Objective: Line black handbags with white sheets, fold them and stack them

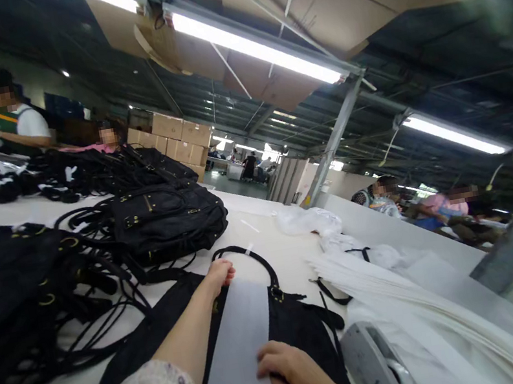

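A black bag (303,328) with a looped handle (269,265) lies flat on the table before me. A long, translucent white sheet (239,352) runs lengthwise over it. My left hand (221,272) is closed at the far end of the sheet, beside the base of the handle; its curled fingers hide what they hold. Closer to me, my right hand (294,372) has its fingers bent round the right edge of the sheet, pinching it. A patterned sleeve covers part of my left forearm.
Black bags (168,223) with straps are heaped on the left. White foam-like sheets (413,303) and a grey tape-dispenser-like object (371,363) lie at the right, near a low partition (407,239). Cardboard boxes (174,140) stand behind. Several people work further off.
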`<act>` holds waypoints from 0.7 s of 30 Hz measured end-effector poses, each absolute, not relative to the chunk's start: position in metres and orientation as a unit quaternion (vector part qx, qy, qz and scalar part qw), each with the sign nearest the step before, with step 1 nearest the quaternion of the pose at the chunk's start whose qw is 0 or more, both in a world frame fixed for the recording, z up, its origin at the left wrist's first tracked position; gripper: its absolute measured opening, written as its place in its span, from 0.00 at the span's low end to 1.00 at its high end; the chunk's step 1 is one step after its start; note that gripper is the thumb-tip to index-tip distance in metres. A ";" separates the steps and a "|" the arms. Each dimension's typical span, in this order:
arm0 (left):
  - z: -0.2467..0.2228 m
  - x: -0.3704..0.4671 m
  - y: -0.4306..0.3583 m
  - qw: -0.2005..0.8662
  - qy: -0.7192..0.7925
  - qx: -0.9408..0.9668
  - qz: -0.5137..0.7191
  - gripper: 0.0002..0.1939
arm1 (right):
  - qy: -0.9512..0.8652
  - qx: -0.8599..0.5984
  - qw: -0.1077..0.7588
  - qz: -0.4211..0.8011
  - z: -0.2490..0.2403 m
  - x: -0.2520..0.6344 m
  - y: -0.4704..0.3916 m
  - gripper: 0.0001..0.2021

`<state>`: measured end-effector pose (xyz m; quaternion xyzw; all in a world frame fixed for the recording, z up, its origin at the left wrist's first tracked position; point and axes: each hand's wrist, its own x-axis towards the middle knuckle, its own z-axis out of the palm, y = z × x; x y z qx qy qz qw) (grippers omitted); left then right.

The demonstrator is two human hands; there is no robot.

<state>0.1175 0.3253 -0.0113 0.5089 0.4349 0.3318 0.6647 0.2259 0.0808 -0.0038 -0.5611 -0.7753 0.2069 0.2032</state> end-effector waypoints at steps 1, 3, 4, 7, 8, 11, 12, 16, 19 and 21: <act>-0.002 0.111 0.316 0.644 0.438 0.553 0.297 0.14 | -0.778 -0.568 0.191 0.189 -0.006 0.223 0.071 0.14; 0.019 0.095 0.293 0.602 0.419 0.641 0.226 0.13 | -0.769 -0.594 0.161 0.172 -0.006 0.216 0.055 0.14; 0.028 0.087 0.280 0.581 0.401 0.683 0.188 0.12 | -0.765 -0.606 0.141 0.164 -0.004 0.213 0.049 0.14; 0.050 0.061 0.234 0.514 0.329 0.788 0.079 0.09 | -0.758 -0.634 0.079 0.129 0.001 0.200 0.035 0.16; 0.053 0.051 0.218 0.490 0.307 0.814 0.050 0.07 | -0.754 -0.643 0.063 0.117 0.001 0.195 0.030 0.17; 0.051 0.019 0.169 0.405 0.272 0.873 -0.010 0.04 | -0.737 -0.670 0.025 0.086 -0.002 0.183 0.016 0.21; 0.048 0.007 0.152 0.376 0.271 0.886 -0.020 0.06 | -0.731 -0.677 0.016 0.080 -0.004 0.181 0.011 0.22; 0.030 -0.038 0.095 0.287 0.280 0.916 -0.024 0.16 | -0.734 -0.673 0.032 0.081 -0.008 0.178 -0.006 0.22; 0.019 -0.061 0.071 0.223 0.275 0.935 0.001 0.20 | -0.735 -0.668 0.070 0.091 -0.005 0.178 -0.016 0.21; 0.015 -0.066 0.065 0.182 0.268 0.946 0.015 0.21 | -0.724 -0.677 0.087 0.100 -0.002 0.177 -0.024 0.20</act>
